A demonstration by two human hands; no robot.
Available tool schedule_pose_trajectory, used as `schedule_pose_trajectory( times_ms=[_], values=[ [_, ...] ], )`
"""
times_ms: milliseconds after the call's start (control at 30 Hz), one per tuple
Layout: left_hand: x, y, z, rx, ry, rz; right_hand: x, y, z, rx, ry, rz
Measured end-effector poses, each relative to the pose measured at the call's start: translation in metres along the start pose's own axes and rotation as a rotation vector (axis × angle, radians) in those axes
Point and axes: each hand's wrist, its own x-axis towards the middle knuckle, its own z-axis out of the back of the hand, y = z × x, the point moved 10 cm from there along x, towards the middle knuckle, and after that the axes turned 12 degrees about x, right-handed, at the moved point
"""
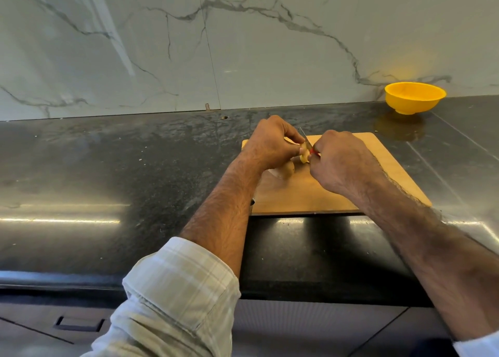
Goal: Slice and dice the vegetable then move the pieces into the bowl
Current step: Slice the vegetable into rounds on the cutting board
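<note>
A wooden cutting board [318, 194] lies on the dark counter. Over its far half my left hand [270, 144] pinches a pale yellow piece of vegetable [304, 155] with curled fingers. Another piece [286, 169] lies on the board just under that hand. My right hand [343, 162] grips a knife with a red handle; its thin blade [306, 138] points up and away, pressed against the held piece. Most of the handle is hidden in my fist. A yellow bowl [414, 97] stands at the back right by the wall, far from both hands.
The dark polished counter [135, 173] runs left and right of the board. A marble wall [243, 46] closes off the back. The counter's front edge lies near my forearms, with cabinet fronts below.
</note>
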Motion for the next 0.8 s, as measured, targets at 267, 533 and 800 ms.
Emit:
schedule_pose_trajectory(
  times_ms=[267, 533, 800],
  values=[
    [0.001, -0.003, -0.002, 0.008, -0.001, -0.029, -0.004, 0.005, -0.006, -0.012, 0.034, -0.035],
    [0.002, 0.006, 0.002, 0.016, -0.007, -0.019, -0.018, -0.003, -0.019, -0.074, 0.096, -0.064],
    [-0.002, 0.004, 0.001, -0.064, 0.011, -0.02, -0.013, 0.0, 0.009, -0.002, -0.037, -0.028]
  ],
)
